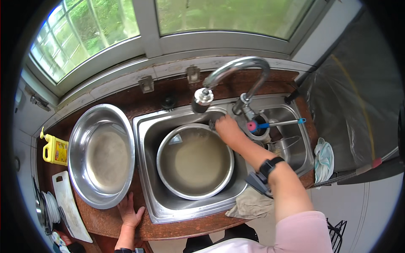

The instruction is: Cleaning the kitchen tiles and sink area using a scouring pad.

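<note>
My right hand (228,130) grips a dark grey scouring pad (212,124), probably metal wool, at the back right rim of a round steel basin (160,167). This basin sits in the large sink bowl (148,189) and holds cloudy water (197,161). On the counter left of the sink, a second, wider steel basin (77,170) leans at a tilt, with murky liquid (109,158) inside. My left hand (128,210) rests on the counter by that basin's near rim, thumb spread. Its fingertips are partly hidden against the rim.
A chrome faucet (261,71) arches over the sink. A blue-handled brush (269,125) lies across the small sink bowl (297,151). A yellow bottle (56,148) and cutting board (71,208) stand left. A rag (250,204) hangs at the front edge; a face mask (324,159) lies right.
</note>
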Motion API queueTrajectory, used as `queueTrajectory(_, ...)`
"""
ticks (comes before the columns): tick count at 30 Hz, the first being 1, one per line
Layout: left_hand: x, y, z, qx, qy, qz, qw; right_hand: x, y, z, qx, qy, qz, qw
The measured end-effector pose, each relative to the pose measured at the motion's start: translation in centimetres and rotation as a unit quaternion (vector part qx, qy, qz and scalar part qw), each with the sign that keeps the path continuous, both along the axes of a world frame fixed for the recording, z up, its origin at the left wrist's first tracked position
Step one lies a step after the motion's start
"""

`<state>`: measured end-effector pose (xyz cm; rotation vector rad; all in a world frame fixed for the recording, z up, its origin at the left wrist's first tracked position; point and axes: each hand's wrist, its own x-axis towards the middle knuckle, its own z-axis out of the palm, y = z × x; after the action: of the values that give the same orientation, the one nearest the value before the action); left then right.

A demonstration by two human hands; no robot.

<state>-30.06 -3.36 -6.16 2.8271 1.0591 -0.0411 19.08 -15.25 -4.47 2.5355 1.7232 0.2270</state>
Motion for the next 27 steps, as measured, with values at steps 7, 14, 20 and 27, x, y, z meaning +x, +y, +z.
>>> queueTrajectory(7, 4.1, -2.1, -1.2, 0.009, -0.024, 0.165, 0.986, 3.5, -13.0, 8.4, 0.177, 0.096, -0.035, 0.979)
queueTrajectory(14, 7.0, -3.4, -0.9, 0.03, 0.062, 0.243, 0.968, 16.1, -12.3, 8.2, 0.36, 0.126, -0.272, 0.884)
queueTrajectory(20, 6.7, -3.4, -1.4, 0.048, 0.054, 0.23, 0.971, 22.5, -9.9, -0.2, 0.3, 0.076, -0.533, 0.787)
queueTrajectory(27, 6.5, -3.5, -0.7, 0.05, 0.053, 0.228, 0.971, 19.9, -7.6, -3.9, 0.194, 0.033, -0.272, 0.942)
